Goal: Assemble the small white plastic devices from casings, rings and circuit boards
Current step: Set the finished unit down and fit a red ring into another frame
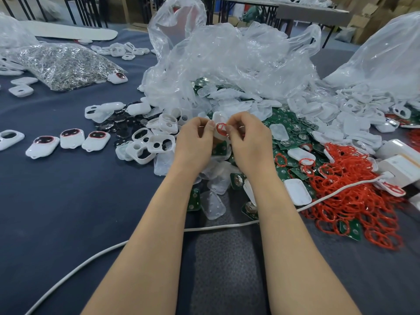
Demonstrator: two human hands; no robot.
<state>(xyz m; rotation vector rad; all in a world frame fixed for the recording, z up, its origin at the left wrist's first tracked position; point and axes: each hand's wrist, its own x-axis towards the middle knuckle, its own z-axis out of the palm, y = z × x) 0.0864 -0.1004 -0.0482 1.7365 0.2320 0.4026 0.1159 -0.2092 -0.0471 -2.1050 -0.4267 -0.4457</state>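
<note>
A dark blue surface (68, 201) carries a crumpled clear plastic bag (227, 64), and in front of it lies a heap of white casings (238, 103) and green circuit boards (286, 123). A tangle of loose red rings (354, 196) lies to the right. Above the heap, the left hand (195, 142) and right hand (250, 142) meet, fingers curled, each pinching one side of a translucent white casing (217, 118). It is held with its long axis roughly upright, open face toward the person, and a red ring (221, 128) sits on that face.

Rings (354, 201) right of circuit boards (286, 124), devices (72, 138) left, bags (227, 60) behind
</note>
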